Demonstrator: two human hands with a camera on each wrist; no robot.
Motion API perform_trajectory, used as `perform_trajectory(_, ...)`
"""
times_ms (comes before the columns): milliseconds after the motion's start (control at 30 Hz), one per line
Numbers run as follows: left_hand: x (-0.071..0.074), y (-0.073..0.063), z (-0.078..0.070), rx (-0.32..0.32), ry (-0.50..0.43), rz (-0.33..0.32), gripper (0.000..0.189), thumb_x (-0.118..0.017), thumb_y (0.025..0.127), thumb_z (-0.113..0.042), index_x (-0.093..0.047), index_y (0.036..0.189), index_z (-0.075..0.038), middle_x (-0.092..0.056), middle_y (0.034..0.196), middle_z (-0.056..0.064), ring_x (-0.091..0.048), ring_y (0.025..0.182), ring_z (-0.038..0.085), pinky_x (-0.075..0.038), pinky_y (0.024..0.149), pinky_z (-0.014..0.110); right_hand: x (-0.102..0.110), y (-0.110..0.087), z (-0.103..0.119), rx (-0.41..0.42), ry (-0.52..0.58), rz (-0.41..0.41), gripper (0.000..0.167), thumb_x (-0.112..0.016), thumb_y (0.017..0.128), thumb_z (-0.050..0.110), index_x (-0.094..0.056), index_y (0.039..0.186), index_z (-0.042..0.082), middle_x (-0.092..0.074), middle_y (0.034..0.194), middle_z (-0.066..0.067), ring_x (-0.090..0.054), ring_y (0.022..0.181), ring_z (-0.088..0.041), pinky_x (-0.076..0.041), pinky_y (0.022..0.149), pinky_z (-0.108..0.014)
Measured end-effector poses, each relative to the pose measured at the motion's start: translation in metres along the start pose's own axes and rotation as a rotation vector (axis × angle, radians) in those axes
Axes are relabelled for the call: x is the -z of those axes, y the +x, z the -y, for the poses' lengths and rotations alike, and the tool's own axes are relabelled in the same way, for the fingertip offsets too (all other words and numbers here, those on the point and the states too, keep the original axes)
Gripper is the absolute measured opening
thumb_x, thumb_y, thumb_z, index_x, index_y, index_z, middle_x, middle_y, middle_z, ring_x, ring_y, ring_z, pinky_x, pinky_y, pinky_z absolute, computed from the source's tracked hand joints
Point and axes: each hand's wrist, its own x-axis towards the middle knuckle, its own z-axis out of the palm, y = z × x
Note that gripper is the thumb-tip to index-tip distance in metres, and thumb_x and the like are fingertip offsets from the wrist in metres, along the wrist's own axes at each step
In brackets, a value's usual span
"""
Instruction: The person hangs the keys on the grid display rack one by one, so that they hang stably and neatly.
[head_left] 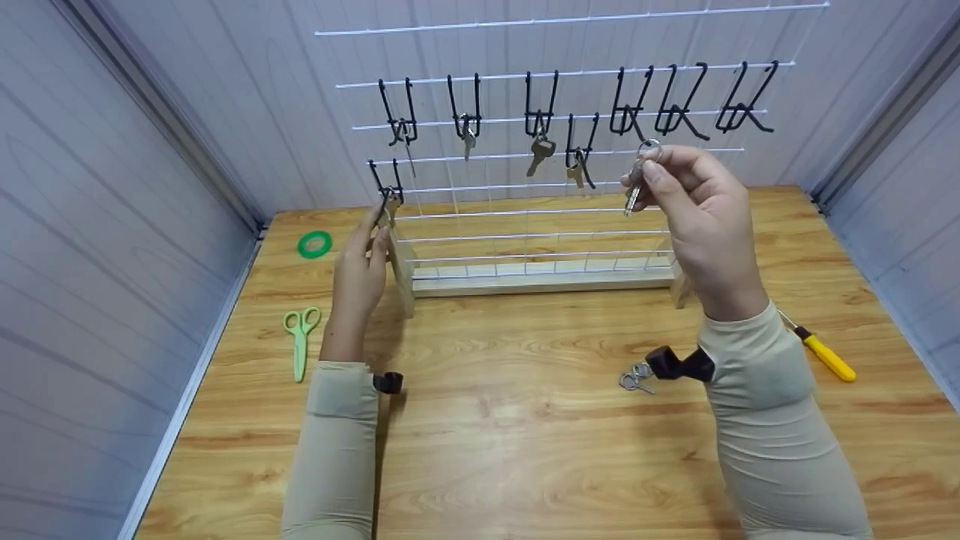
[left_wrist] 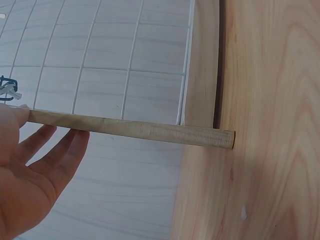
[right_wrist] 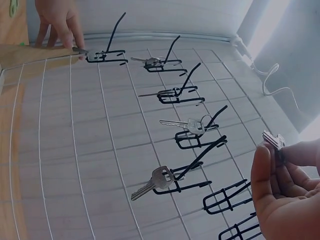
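Observation:
My right hand [head_left: 709,225] pinches a silver key [head_left: 632,199] by its head between thumb and fingers, with its ring [head_left: 651,148] sticking up. It is held in front of the rack's right part, just below the black hooks [head_left: 679,116], which hold no keys. My left hand [head_left: 358,274] grips the rack's wooden side post [left_wrist: 140,130], thumb on one side and fingers on the other. Beside that hand, a key [head_left: 392,204] hangs from the lowest left hook. Several more keys, one of them a broad-headed key [head_left: 541,150], hang on other hooks of the white wire grid.
Loose keys with rings [head_left: 636,379] lie on the wooden table below my right wrist. At the left are green tape [head_left: 302,246] and green scissors [head_left: 300,341]. A yellow-handled screwdriver [head_left: 831,360] lies at the right. The rack's wooden base [head_left: 544,286] spans the middle.

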Motion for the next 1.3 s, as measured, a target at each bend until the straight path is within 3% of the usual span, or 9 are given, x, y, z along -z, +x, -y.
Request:
perform_trajectory(267,0.000,0.000,0.000,0.005,0.004,0.004,0.050,-0.047,0.115,-0.036,-0.045,0.164,-0.024,-0.052,0.163,0.016,-0.065,0.137,0.041,-0.065,0.103,0.050,-0.002,0.008,-0.009,-0.067,0.098,-0.023,0.013,-0.065,0.106,0.007,-0.069,0.117,0.001,-0.075,0.104,-0.010,-0.073,0.094,-0.020,-0.064,0.083,-0.025)
perform_trajectory(467,-0.001,-0.001,0.000,0.006,-0.004,0.002,0.049,-0.047,0.115,-0.035,-0.046,0.164,-0.026,-0.052,0.163,0.015,-0.065,0.137,0.040,-0.065,0.102,0.049,-0.001,0.012,-0.014,-0.111,0.091,0.000,0.017,-0.064,0.107,0.008,-0.064,0.123,0.001,-0.070,0.110,-0.012,-0.070,0.099,-0.021,-0.063,0.085,-0.024)
perform_trajectory(600,-0.001,-0.001,0.000,0.012,0.006,0.006,0.049,-0.047,0.115,-0.034,-0.045,0.164,-0.026,-0.052,0.163,0.016,-0.064,0.138,0.041,-0.065,0.103,0.051,0.002,0.012,-0.017,-0.139,-0.001,0.017,0.024,-0.063,0.108,0.009,-0.061,0.131,0.003,-0.067,0.120,-0.009,-0.067,0.111,-0.022,-0.061,0.095,-0.023)
perform_trajectory(700,-0.001,-0.001,0.000,0.004,0.014,0.005,0.049,-0.047,0.116,-0.032,-0.045,0.164,-0.026,-0.053,0.162,0.016,-0.065,0.137,0.040,-0.064,0.103,0.052,0.005,0.010,-0.019,-0.149,-0.134,0.047,0.037,-0.062,0.109,0.015,-0.054,0.144,0.006,-0.062,0.133,-0.006,-0.061,0.126,-0.021,-0.054,0.109,-0.023)
perform_trajectory(867,-0.001,-0.001,0.000,-0.006,0.002,0.004,0.049,-0.047,0.116,-0.033,-0.045,0.164,-0.026,-0.053,0.162,0.015,-0.067,0.134,0.038,-0.065,0.101,0.049,0.013,0.001,-0.025,-0.193,-0.330,0.139,0.062,-0.061,0.110,0.028,-0.035,0.165,0.013,-0.048,0.159,-0.009,-0.047,0.147,-0.024,-0.041,0.129,-0.042)
perform_trajectory(1033,0.000,-0.001,0.000,-0.025,-0.006,-0.001,0.049,-0.047,0.116,-0.032,-0.046,0.164,-0.024,-0.053,0.162,0.015,-0.069,0.133,0.038,-0.066,0.101,0.048,0.028,-0.013,-0.042,-0.267,-0.429,0.224,0.068,-0.061,0.110,0.033,-0.030,0.168,0.014,-0.041,0.167,-0.013,-0.043,0.152,-0.032,-0.037,0.129,-0.054)
perform_trajectory(1300,-0.001,0.000,0.001,-0.030,-0.003,-0.003,0.049,-0.047,0.115,-0.033,-0.047,0.163,-0.024,-0.054,0.161,0.015,-0.069,0.132,0.039,-0.066,0.101,0.048,0.064,-0.040,-0.084,-0.415,-0.543,0.391,0.068,-0.055,0.112,0.038,-0.030,0.167,0.006,-0.045,0.163,-0.023,-0.051,0.144,-0.045,-0.045,0.123,-0.063)
